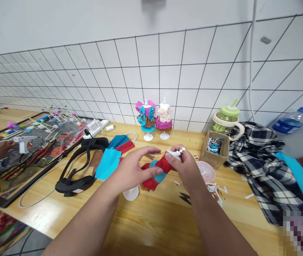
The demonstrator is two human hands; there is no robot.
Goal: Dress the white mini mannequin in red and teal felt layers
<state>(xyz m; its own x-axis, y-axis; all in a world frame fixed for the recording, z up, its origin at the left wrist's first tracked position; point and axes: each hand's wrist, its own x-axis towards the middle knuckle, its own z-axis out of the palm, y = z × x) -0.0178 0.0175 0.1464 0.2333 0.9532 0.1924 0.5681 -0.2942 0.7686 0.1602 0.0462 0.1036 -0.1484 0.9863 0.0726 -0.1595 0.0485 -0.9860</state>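
**A:** What are the hands doing?

**B:** The right hand [184, 167] is closed round the white neck of a miniature dress form [176, 153]. The left hand [134, 169] pinches its skirt. Both are clamped on it, held over the middle of the wooden table [153, 220].

**A:** How does it look?

**B:** It is tilted, with the neck to the right and the round white base [131, 193] low on the left. Red pieces [164, 164] wrap it, and a blue layer [158, 176] shows between them.

**A:** And around it?

**B:** Small black snips [184, 197] lie just near and right. Two dressed forms [144, 119] stand far off by the tiled wall.
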